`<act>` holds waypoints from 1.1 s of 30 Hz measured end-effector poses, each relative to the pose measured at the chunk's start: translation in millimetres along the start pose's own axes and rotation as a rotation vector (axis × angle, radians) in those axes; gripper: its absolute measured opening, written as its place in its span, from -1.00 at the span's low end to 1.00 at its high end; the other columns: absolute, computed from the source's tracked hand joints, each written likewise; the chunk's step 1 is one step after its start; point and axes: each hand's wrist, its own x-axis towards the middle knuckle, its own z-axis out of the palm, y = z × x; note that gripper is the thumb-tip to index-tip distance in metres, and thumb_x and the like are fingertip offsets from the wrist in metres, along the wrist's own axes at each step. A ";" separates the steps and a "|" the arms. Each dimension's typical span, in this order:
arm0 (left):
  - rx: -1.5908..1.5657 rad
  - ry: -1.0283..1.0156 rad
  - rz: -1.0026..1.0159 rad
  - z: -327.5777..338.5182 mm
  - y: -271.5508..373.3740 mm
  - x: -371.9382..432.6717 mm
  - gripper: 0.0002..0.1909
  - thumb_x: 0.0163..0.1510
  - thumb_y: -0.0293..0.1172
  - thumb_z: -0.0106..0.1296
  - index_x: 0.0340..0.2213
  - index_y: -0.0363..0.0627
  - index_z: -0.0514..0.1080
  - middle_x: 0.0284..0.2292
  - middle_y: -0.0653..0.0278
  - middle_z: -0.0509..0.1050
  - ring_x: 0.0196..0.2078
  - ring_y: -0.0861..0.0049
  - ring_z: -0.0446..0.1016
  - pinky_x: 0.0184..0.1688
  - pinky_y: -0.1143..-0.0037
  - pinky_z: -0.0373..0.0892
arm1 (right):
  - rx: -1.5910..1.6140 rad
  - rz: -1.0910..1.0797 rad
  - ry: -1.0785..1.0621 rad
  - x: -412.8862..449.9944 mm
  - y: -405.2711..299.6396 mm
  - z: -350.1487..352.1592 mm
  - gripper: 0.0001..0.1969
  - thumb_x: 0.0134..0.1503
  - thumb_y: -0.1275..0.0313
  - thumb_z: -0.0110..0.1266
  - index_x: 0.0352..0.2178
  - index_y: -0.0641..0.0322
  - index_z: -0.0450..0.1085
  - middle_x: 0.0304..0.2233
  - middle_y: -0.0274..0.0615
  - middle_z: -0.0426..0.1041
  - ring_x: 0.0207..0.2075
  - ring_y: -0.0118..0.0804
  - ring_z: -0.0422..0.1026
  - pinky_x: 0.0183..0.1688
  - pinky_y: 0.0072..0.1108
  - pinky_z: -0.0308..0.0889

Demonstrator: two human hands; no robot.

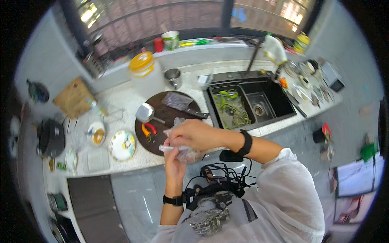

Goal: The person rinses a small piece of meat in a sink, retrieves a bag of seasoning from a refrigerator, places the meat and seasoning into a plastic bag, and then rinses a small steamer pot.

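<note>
Both of my hands meet over the front edge of a round dark cutting board. A clear plastic bag is between them, its contents too blurred to tell. My left hand grips the bag from below, with a whitish strip across its fingers. From above, my right hand pinches the bag's upper part, its fingertips partly hidden. On the board lie a red chili pepper, an orange pepper, a metal ladle and a cleaver with a dark handle.
Right of the board, a black sink holds green stalks in its left basin. A patterned plate and a bowl with yellowish contents stand at left. Behind the board is a white bucket with a yellow lid. Cables hang below my hands.
</note>
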 end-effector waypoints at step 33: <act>0.427 -0.696 -0.669 290.4 -428.2 -152.7 -0.59 0.04 -0.58 -0.11 -0.03 -0.20 0.20 -0.13 0.21 0.36 -0.09 0.47 0.37 -0.04 0.46 0.30 | 0.542 0.796 0.911 -609.2 -72.5 -168.1 -0.53 -0.11 0.29 0.23 -0.19 0.33 0.31 -0.40 -0.31 0.40 -0.42 -0.47 0.37 -0.42 -0.60 0.32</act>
